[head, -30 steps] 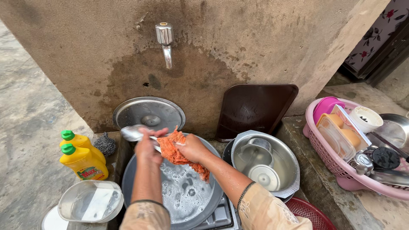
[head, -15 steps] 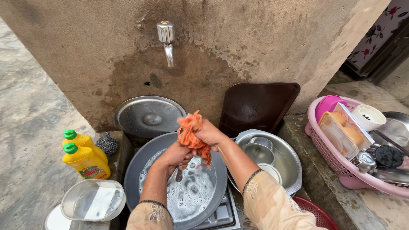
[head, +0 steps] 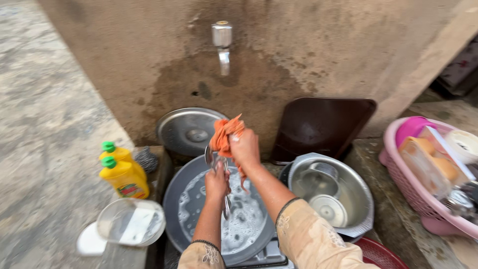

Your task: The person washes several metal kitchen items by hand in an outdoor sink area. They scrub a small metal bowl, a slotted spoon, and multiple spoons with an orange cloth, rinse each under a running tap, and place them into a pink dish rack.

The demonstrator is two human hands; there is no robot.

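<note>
My left hand grips the handle of a steel ladle held upright over a large steel basin of soapy water. My right hand holds an orange cloth pressed against the ladle's bowl end. Both hands are above the middle of the basin, below a wall tap.
Two yellow green-capped dish soap bottles and a clear glass bowl stand at the left. A steel lid and a dark tray lean on the wall. A steel bowl holding smaller vessels sits at the right, with a pink basket of dishes beyond.
The ladle went from lying sideways at the left to standing upright. Both hands rose above the basin, and the cloth moved up onto the ladle's top end.
</note>
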